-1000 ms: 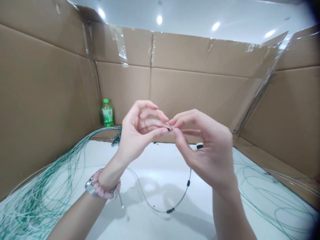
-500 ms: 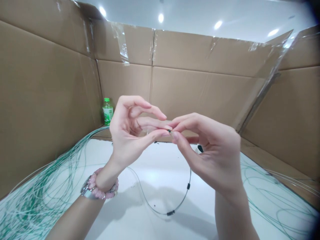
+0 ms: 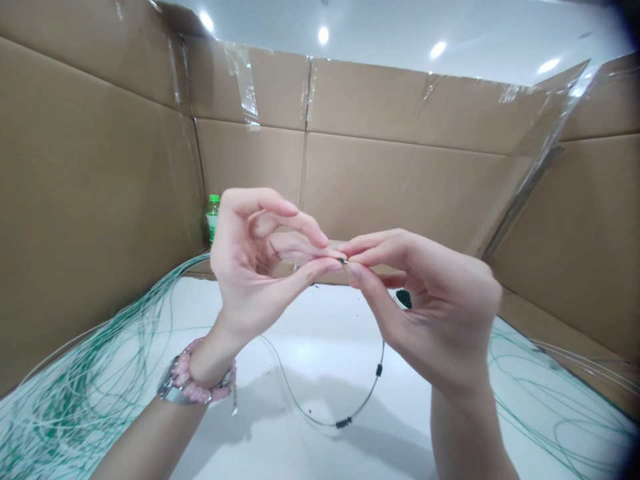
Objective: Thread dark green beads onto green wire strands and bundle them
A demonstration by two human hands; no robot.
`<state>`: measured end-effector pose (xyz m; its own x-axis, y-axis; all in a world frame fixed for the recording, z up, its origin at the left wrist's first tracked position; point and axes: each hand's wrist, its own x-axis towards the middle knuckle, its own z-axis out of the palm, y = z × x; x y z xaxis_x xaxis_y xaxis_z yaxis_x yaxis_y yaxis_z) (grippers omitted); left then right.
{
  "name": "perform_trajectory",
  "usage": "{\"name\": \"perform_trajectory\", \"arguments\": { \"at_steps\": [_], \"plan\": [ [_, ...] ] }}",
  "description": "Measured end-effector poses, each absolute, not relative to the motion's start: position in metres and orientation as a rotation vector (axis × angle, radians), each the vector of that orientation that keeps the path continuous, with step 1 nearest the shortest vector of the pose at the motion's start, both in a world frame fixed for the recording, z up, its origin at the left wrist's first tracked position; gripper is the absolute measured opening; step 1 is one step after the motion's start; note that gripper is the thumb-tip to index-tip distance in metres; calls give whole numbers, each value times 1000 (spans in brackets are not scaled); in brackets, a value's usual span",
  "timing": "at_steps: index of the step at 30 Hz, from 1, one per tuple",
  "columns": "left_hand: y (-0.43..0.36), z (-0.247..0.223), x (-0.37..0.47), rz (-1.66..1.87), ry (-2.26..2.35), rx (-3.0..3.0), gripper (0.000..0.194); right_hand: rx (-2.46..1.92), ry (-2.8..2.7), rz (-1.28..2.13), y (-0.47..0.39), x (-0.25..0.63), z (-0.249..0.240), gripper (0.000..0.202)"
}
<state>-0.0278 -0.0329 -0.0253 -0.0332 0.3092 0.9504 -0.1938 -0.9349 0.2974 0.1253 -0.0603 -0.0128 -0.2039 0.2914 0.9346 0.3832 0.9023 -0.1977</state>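
Observation:
My left hand (image 3: 273, 267) pinches a tiny dark piece (image 3: 341, 261) between thumb and fingertips, its upper fingers loosely curled. Meeting it tip to tip, my right hand (image 3: 425, 293) is closed in a pinch on a thin wire end (image 3: 346, 263), of which only a short pale bit shows. A thin grey wire (image 3: 287, 393) hangs in a loop below the hands, its right side rising behind my right hand. Small black pieces (image 3: 344, 423) are threaded on it in a cluster, with another black piece (image 3: 379, 370) higher up. Whether the tiny piece sits on the wire tip is too small to tell.
A heap of green and white wires (image 3: 75, 393) covers the left side of the white table (image 3: 300, 460); more green wires (image 3: 555, 413) lie at right. Behind my right hand is a small container of dark bits (image 3: 404, 298). Cardboard walls (image 3: 400, 180) and a green-capped bottle (image 3: 213, 217) stand behind.
My left hand has shifted slightly left, covering more of the bottle. My right hand has moved slightly right, and more of the container of dark bits shows. Both pinches stay closed.

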Motion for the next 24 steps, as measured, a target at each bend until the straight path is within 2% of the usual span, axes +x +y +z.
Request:
{"name": "perform_trajectory", "arguments": {
  "at_steps": [13, 24],
  "plan": [
    [-36, -26, -28, 2204, 166, 1984, 58, -537, -1787, -68, -63, 127, -14, 9],
    [-38, -24, -21, 2203, 87, 1942, 57, -459, -1762, -53, -64, 126, -11, 11]
  ]
}}
